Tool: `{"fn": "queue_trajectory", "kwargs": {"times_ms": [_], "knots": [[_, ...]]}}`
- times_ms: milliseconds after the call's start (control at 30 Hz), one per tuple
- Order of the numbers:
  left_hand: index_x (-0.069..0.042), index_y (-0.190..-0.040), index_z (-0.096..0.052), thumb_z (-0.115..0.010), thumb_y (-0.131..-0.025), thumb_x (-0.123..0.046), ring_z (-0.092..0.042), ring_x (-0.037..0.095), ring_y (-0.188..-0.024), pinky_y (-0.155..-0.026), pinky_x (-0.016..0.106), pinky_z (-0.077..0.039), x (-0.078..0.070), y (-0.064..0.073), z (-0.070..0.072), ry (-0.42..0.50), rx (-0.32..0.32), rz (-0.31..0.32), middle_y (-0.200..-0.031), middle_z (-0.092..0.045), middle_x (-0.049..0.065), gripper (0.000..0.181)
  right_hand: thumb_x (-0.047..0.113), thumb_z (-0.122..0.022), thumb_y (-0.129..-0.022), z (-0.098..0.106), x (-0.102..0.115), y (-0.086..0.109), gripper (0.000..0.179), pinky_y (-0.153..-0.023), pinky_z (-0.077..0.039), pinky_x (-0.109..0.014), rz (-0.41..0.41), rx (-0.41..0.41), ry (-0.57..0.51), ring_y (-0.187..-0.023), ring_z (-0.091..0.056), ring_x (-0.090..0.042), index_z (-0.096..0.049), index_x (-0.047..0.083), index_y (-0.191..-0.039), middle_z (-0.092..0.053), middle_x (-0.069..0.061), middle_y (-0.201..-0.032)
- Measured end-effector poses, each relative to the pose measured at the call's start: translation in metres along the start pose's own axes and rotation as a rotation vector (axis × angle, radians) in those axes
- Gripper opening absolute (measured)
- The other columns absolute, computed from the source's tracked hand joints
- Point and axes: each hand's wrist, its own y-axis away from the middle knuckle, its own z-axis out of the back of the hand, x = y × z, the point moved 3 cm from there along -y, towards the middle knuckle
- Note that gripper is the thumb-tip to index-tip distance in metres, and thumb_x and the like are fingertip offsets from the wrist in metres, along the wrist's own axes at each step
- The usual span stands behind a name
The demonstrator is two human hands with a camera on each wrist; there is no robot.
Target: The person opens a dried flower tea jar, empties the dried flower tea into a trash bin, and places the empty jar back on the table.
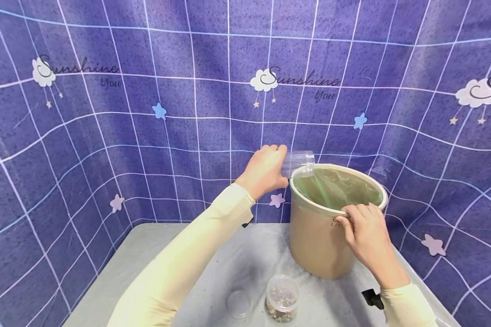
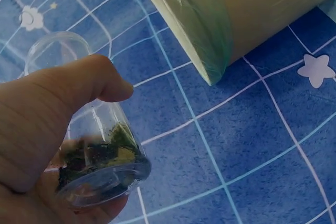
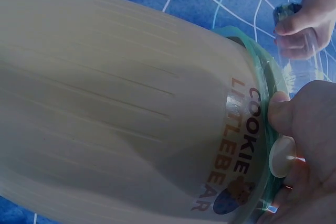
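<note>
My left hand (image 1: 267, 169) grips a clear plastic jar (image 1: 303, 163) and holds it tipped on its side, its mouth over the left rim of a beige trash bin (image 1: 321, 240). Dark green, dried leaf-like bits (image 2: 102, 153) lie near the jar's base in the left wrist view. A thin greenish bag (image 1: 348, 188) lines the bin and folds over its rim. On the near side, my right hand (image 1: 366, 229) holds that rim, with the thumb (image 3: 281, 114) outside. The bin's bottom is hidden from view.
A second clear jar (image 1: 283, 295) holding small dried pinkish buds stands near the front of the grey tabletop (image 1: 212, 268). Left of it lies a round clear lid (image 1: 239, 304). A blue-purple checked cloth (image 1: 204, 100) hangs behind and along both sides.
</note>
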Motion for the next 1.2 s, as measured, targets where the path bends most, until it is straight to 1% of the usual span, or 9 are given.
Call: {"fn": "queue_trajectory", "kwargs": {"times_ms": [67, 233, 367, 467, 567, 733, 933, 1067, 1200], "knots": [[-0.007, -0.113, -0.058, -0.085, -0.074, -0.036, -0.065, 0.031, -0.098, -0.086, 0.043, -0.055, -0.004, -0.004, -0.001, -0.037, 0.017, -0.015, -0.105, -0.068, 0.009, 0.055, 0.013, -0.075, -0.086, 0.0, 0.0, 0.0, 0.016, -0.097, -0.039, -0.057, 0.0, 0.002, 0.0, -0.079, -0.053, -0.039, -0.064, 0.003, -0.09, -0.059, -0.013, -0.077], [-0.008, -0.116, -0.058, -0.084, -0.075, -0.034, -0.064, 0.03, -0.102, -0.088, 0.042, -0.055, -0.013, -0.013, -0.005, -0.111, 0.065, -0.047, -0.109, -0.067, 0.007, 0.055, 0.012, -0.075, -0.085, 0.001, 0.001, -0.001, 0.015, -0.096, -0.038, -0.055, 0.004, 0.0, -0.006, -0.08, -0.052, -0.038, -0.064, 0.003, -0.09, -0.058, -0.011, -0.077], [-0.008, -0.118, -0.058, -0.085, -0.076, -0.033, -0.063, 0.029, -0.103, -0.089, 0.042, -0.054, -0.017, -0.019, -0.009, -0.161, 0.096, -0.063, -0.109, -0.067, 0.006, 0.056, 0.013, -0.075, -0.086, 0.001, 0.0, -0.002, 0.015, -0.095, -0.039, -0.055, -0.001, 0.003, -0.002, -0.08, -0.052, -0.038, -0.063, 0.004, -0.09, -0.058, -0.011, -0.077], [-0.009, -0.118, -0.058, -0.086, -0.076, -0.035, -0.063, 0.028, -0.104, -0.089, 0.041, -0.055, -0.018, -0.022, -0.013, -0.184, 0.105, -0.073, -0.109, -0.067, 0.006, 0.057, 0.013, -0.075, -0.086, 0.0, 0.0, -0.002, 0.015, -0.094, -0.039, -0.055, -0.006, 0.008, 0.005, -0.08, -0.052, -0.038, -0.064, 0.004, -0.09, -0.058, -0.011, -0.076], [-0.009, -0.118, -0.059, -0.086, -0.076, -0.036, -0.064, 0.029, -0.105, -0.089, 0.041, -0.055, -0.019, -0.024, -0.016, -0.209, 0.1, -0.092, -0.109, -0.068, 0.007, 0.057, 0.013, -0.075, -0.086, 0.0, 0.0, -0.001, 0.015, -0.094, -0.04, -0.055, -0.01, 0.012, 0.008, -0.079, -0.052, -0.037, -0.064, 0.004, -0.09, -0.058, -0.011, -0.077], [-0.01, -0.12, -0.06, -0.087, -0.076, -0.036, -0.065, 0.028, -0.105, -0.091, 0.04, -0.055, -0.019, -0.029, -0.017, -0.264, 0.094, -0.125, -0.111, -0.069, 0.007, 0.058, 0.013, -0.075, -0.086, 0.001, 0.0, -0.002, 0.016, -0.096, -0.039, -0.056, -0.009, 0.014, 0.01, -0.08, -0.052, -0.038, -0.063, 0.004, -0.09, -0.058, -0.011, -0.077], [-0.012, -0.123, -0.062, -0.085, -0.078, -0.036, -0.063, 0.026, -0.106, -0.094, 0.04, -0.053, -0.018, -0.035, -0.019, -0.272, 0.119, -0.145, -0.113, -0.069, 0.006, 0.056, 0.013, -0.076, -0.086, 0.001, 0.0, -0.004, 0.016, -0.093, -0.039, -0.054, 0.0, 0.008, 0.006, -0.078, -0.052, -0.037, -0.063, 0.003, -0.09, -0.058, -0.011, -0.076], [-0.013, -0.122, -0.062, -0.085, -0.078, -0.037, -0.063, 0.026, -0.105, -0.093, 0.039, -0.053, -0.017, -0.037, -0.02, -0.278, 0.126, -0.154, -0.113, -0.069, 0.005, 0.055, 0.013, -0.076, -0.086, 0.001, 0.0, -0.003, 0.016, -0.091, -0.039, -0.054, 0.001, 0.008, 0.01, -0.078, -0.052, -0.037, -0.063, 0.004, -0.089, -0.058, -0.011, -0.076], [-0.014, -0.123, -0.062, -0.085, -0.079, -0.036, -0.063, 0.026, -0.107, -0.094, 0.039, -0.053, -0.016, -0.037, -0.021, -0.282, 0.135, -0.155, -0.115, -0.068, 0.004, 0.054, 0.013, -0.076, -0.085, 0.001, 0.001, -0.001, 0.015, -0.092, -0.04, -0.055, 0.005, 0.004, 0.012, -0.078, -0.052, -0.037, -0.064, 0.004, -0.089, -0.058, -0.011, -0.076]]}}
